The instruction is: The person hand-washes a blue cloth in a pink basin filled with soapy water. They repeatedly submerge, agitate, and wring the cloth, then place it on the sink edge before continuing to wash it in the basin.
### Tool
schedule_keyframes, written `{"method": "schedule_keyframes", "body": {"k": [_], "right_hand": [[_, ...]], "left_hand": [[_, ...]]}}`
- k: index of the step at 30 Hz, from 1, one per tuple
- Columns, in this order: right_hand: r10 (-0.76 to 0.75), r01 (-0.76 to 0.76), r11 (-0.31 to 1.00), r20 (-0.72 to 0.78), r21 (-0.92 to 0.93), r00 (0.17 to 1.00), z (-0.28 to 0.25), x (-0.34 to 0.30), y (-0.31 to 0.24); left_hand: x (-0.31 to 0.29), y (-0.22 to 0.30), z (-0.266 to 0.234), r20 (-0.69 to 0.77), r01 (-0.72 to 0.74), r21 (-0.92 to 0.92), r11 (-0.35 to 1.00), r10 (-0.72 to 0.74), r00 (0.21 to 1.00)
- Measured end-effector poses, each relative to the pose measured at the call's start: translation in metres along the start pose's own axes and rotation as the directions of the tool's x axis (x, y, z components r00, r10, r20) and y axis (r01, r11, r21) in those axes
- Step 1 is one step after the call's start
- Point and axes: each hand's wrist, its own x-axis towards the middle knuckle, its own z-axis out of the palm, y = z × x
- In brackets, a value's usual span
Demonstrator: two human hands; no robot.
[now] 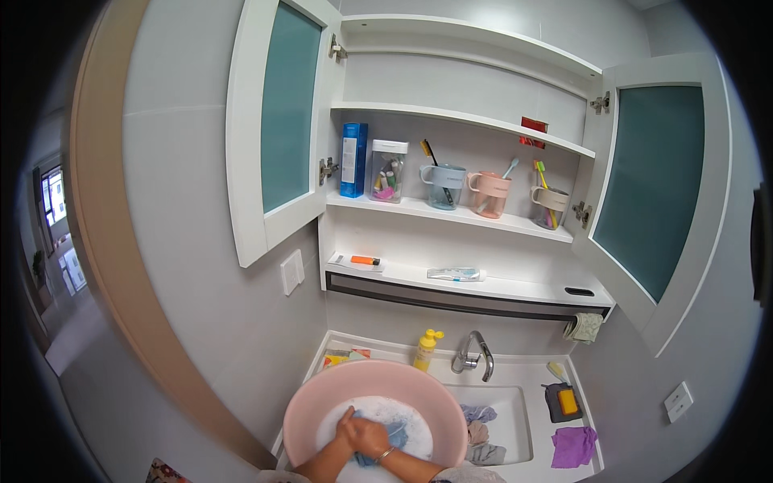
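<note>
A pink round basin [314,398] holds white suds and water, with a wet blue cloth [396,435] bunched in it. Over the middle of the suds my left hand [345,428] and my right hand [371,437] are pressed together, closed around part of that cloth. Blue fabric shows above, beside and below them; what lies between the palms is hidden. A thin bracelet circles my right wrist. To the basin's right, grey-blue and brownish cloths [478,435] lie heaped in the white sink [515,410].
Behind the basin stand a yellow bottle [426,351] and a chrome faucet [473,357]. A yellow soap bar [568,402] and purple cloth [573,447] lie at right. Overhead, a cabinet with open doors [288,113] holds cups [489,196] with toothbrushes; toothpaste [456,274] lies on its lowest shelf.
</note>
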Motion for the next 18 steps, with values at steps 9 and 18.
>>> {"method": "schedule_keyframes", "body": {"k": [9,18], "right_hand": [[0.138,-0.119,0.979,0.104,-0.164,0.985,-0.006,0.031,0.036],[0.458,-0.536,0.77,0.285,0.347,0.842,-0.009,0.034,0.125]], "left_hand": [[0.012,-0.011,0.022,-0.106,-0.065,0.165,0.984,0.083,0.991],[-0.014,-0.003,0.082,-0.32,0.221,0.305,0.926,-0.119,0.94]]}}
